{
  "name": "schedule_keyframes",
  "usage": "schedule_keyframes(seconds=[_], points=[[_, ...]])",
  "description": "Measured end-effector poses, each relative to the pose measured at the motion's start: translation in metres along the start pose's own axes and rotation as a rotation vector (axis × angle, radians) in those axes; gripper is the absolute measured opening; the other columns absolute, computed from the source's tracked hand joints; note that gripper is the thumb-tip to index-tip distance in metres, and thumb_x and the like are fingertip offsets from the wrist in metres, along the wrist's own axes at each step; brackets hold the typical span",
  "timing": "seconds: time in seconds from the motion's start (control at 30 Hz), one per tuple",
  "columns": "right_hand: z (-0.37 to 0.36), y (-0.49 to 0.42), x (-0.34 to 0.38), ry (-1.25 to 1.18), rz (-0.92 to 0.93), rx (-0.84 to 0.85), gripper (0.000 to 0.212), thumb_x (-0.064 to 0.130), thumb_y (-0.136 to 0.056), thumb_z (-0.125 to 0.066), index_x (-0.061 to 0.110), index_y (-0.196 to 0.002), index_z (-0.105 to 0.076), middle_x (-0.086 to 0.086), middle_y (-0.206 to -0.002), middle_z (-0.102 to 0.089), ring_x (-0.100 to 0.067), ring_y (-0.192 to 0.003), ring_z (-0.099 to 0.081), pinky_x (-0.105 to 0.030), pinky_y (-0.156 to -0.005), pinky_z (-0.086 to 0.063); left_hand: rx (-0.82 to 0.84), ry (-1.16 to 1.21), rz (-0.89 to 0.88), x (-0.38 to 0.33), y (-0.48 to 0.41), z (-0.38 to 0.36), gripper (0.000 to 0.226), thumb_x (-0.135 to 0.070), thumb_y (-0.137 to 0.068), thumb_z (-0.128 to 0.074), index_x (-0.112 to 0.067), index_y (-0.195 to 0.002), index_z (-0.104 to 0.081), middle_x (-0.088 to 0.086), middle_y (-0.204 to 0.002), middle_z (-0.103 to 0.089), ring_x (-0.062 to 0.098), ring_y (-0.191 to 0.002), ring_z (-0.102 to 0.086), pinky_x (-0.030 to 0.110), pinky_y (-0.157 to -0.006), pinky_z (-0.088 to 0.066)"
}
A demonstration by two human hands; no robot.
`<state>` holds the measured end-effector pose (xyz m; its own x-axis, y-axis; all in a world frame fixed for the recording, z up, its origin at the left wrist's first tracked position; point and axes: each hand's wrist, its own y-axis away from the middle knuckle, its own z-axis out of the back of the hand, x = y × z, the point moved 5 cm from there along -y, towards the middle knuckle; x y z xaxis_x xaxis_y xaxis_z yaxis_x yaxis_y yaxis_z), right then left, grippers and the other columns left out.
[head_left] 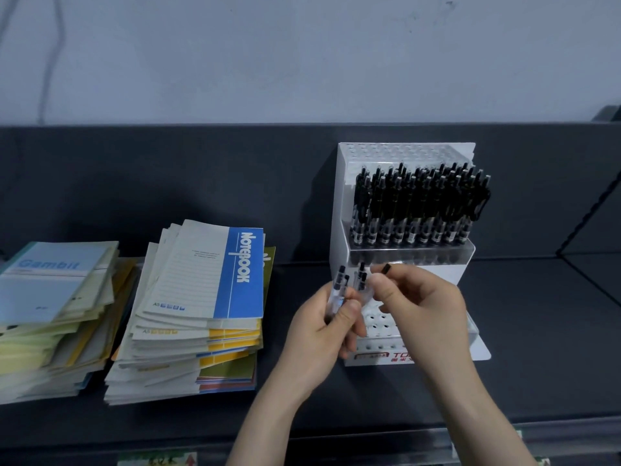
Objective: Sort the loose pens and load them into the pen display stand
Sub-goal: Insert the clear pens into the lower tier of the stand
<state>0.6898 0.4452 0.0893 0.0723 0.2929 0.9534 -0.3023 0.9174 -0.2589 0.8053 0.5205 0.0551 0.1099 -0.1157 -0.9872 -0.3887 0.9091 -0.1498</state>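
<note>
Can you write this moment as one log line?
left hand: holds pen bunch | right hand: pinches single pen | stand: middle tier filled, visible front holes empty

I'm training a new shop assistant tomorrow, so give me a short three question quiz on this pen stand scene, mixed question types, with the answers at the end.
1. True or false: the pen display stand holds no pens yet.
2. The left hand grips: A a bundle of loose pens; B a ruler; C nothing.
3. What lies stacked to the left of the stand?
Key: 1 false; 2 A; 3 notebooks.
</note>
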Motion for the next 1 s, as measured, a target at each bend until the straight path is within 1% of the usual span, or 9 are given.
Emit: schedule_keyframes(seconds=[0.1, 0.2, 0.3, 0.4, 0.47, 0.57, 0.73, 0.9, 1.0], points=[[0.011, 0.001, 0.009, -0.094, 0.042, -0.115, 0.008, 0.014, -0.080, -0.072, 0.022, -0.077, -0.072, -0.003, -0.069, -0.070, -0.009, -0.060, -0.062, -0.020, -0.061, -0.053, -0.021, 0.018, 0.027, 0.003, -0.001, 0.001, 0.014, -0.016, -0.100, -0.047, -0.007, -0.095, -0.056, 0.002, -0.069, -0.063, 0.016, -0.055, -0.056, 0.024, -0.049, -0.046], [0.028, -0.001, 0.017, -0.150, 0.112, -0.234, 0.002, 0.013, -0.081, -0.071, 0.014, -0.080, -0.072, -0.004, -0.068, -0.069, -0.005, -0.056, -0.061, -0.015, -0.059, -0.051, -0.178, 0.011, 0.071, 0.010, 0.000, 0.016, 0.016, -0.020, -0.100, -0.047, -0.012, -0.094, -0.060, -0.001, -0.065, -0.059, 0.011, -0.052, -0.052, 0.019, -0.044, -0.040], [0.031, -0.001, 0.020, -0.058, 0.166, -0.250, 0.005, 0.015, -0.079, -0.073, 0.019, -0.079, -0.072, 0.004, -0.069, -0.069, -0.003, -0.060, -0.062, -0.011, -0.062, -0.049, -0.303, 0.087, 0.131, 0.016, 0.001, 0.028, 0.019, -0.025, -0.099, -0.047, -0.012, -0.096, -0.060, -0.003, -0.059, -0.048, 0.005, -0.047, -0.039, 0.015, -0.041, -0.030], [0.025, 0.001, 0.018, 0.050, 0.207, -0.233, 0.011, 0.016, -0.077, -0.075, 0.026, -0.078, -0.070, 0.012, -0.070, -0.069, 0.001, -0.064, -0.063, -0.006, -0.063, -0.046, -0.330, 0.147, 0.192, 0.019, 0.002, 0.029, 0.030, -0.032, -0.097, -0.050, -0.003, -0.097, -0.055, -0.005, -0.058, -0.044, 0.005, -0.046, -0.033, 0.016, -0.040, -0.025], [0.019, 0.001, 0.016, 0.111, 0.245, -0.216, 0.010, 0.014, -0.076, -0.076, 0.022, -0.080, -0.071, 0.014, -0.066, -0.068, 0.003, -0.067, -0.062, -0.004, -0.063, -0.044, -0.332, 0.163, 0.208, 0.018, 0.003, 0.028, 0.031, -0.034, -0.096, -0.050, -0.003, -0.095, -0.053, -0.003, -0.060, -0.044, 0.007, -0.047, -0.032, 0.018, -0.041, -0.024], [0.010, 0.000, 0.013, 0.176, 0.274, -0.178, 0.009, 0.015, -0.076, -0.077, 0.020, -0.083, -0.073, 0.018, -0.074, -0.067, 0.002, -0.070, -0.062, -0.005, -0.065, -0.044, -0.326, 0.186, 0.245, 0.020, 0.003, 0.026, 0.025, -0.032, -0.096, -0.043, -0.010, -0.093, -0.053, -0.001, -0.063, -0.046, 0.009, -0.048, -0.034, 0.022, -0.044, -0.024], [0.006, -0.004, 0.015, 0.252, 0.363, -0.196, 0.011, 0.017, -0.075, -0.078, 0.014, -0.085, -0.074, 0.013, -0.072, -0.066, -0.001, -0.070, -0.061, -0.007, -0.065, -0.045, -0.321, 0.164, 0.259, 0.023, 0.004, 0.025, 0.024, -0.027, -0.100, -0.037, -0.008, -0.090, -0.047, -0.002, -0.061, -0.049, 0.008, -0.046, -0.036, 0.020, -0.042, -0.025], [0.001, -0.004, 0.012, 0.381, 0.415, -0.177, 0.014, 0.019, -0.072, -0.081, 0.013, -0.083, -0.075, 0.006, -0.071, -0.069, -0.009, -0.061, -0.061, -0.025, -0.063, -0.053, -0.332, 0.161, 0.208, 0.021, 0.006, 0.025, 0.018, -0.025, -0.101, -0.044, -0.013, -0.089, -0.050, -0.004, -0.063, -0.052, 0.007, -0.048, -0.039, 0.019, -0.043, -0.027], [-0.005, -0.003, 0.002, 0.445, 0.390, -0.136, 0.015, 0.023, -0.071, -0.081, 0.013, -0.080, -0.075, 0.006, -0.068, -0.069, -0.012, -0.061, -0.062, -0.028, -0.062, -0.053, -0.308, 0.120, 0.179, 0.020, 0.007, 0.025, 0.016, -0.025, -0.100, -0.046, -0.013, -0.091, -0.052, -0.005, -0.065, -0.053, 0.006, -0.051, -0.042, 0.019, -0.044, -0.031]])
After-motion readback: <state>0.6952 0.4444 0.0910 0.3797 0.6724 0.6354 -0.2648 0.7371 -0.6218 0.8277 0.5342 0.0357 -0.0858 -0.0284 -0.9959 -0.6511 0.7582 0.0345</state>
